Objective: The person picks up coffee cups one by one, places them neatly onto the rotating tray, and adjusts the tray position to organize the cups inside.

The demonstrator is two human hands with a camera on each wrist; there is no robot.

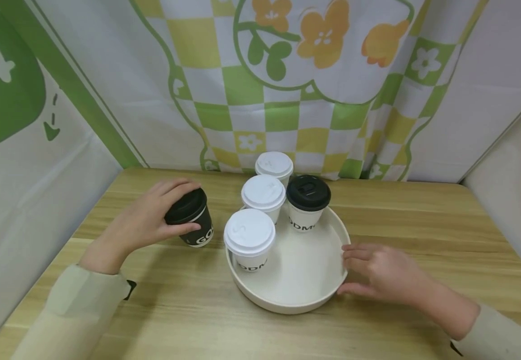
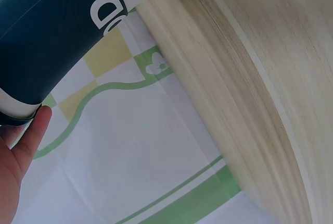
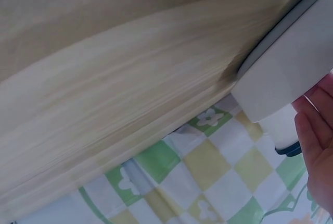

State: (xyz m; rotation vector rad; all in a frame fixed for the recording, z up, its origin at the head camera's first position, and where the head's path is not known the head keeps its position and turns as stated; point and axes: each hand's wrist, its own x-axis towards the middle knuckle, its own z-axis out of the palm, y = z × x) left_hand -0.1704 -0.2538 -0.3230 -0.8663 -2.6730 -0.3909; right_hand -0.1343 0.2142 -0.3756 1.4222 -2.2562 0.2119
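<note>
My left hand (image 1: 154, 215) grips a black paper cup (image 1: 203, 227) by its black lid from above, left of a round cream tray (image 1: 307, 295). In the left wrist view, a fingertip and the thumb side lie at the lid end of the dark cup (image 2: 57, 36). Whether its base touches the table is unclear. The right hand (image 1: 386, 272) holds the tray's right rim, fingertips over the edge. Inside the tray stand a white-lidded cup (image 1: 249, 240) at front left, another white-lidded cup (image 1: 264, 192) behind it, and a white cup with black lid (image 1: 308, 200).
A further white-lidded cup (image 1: 275, 164) stands at the back, partly hidden; whether it is in the tray is unclear. The wooden table (image 1: 179, 310) ends at a checked, flowered curtain (image 1: 283, 115). White cloth walls (image 1: 53, 200) border both sides.
</note>
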